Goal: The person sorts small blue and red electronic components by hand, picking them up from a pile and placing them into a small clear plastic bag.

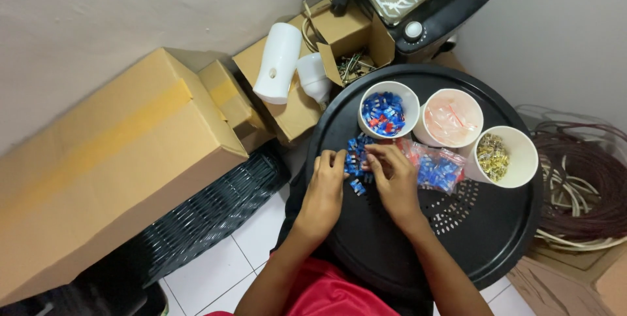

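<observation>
Two hands meet over a loose heap of small blue plastic connectors (358, 156) on the round black tray (496, 237). The left hand (324, 188) rests with fingers curled at the heap's edge; the right hand (394, 175) pinches pieces, grip unclear. Their pointing cannot be told. Beyond stand three white paper cups: blue-and-red pieces (388, 110), clear bags (452, 118), brass bits (503, 156). One clear bag (437, 171) lies beside.

I see blue and red clips (357, 156) on a black tray (490, 237). Three white cups (522, 173) hold blue-red, pinkish-clear and gold bits. Brown boxes (111, 159), a dark woven basket (209, 218), white floor tiles (215, 270).
</observation>
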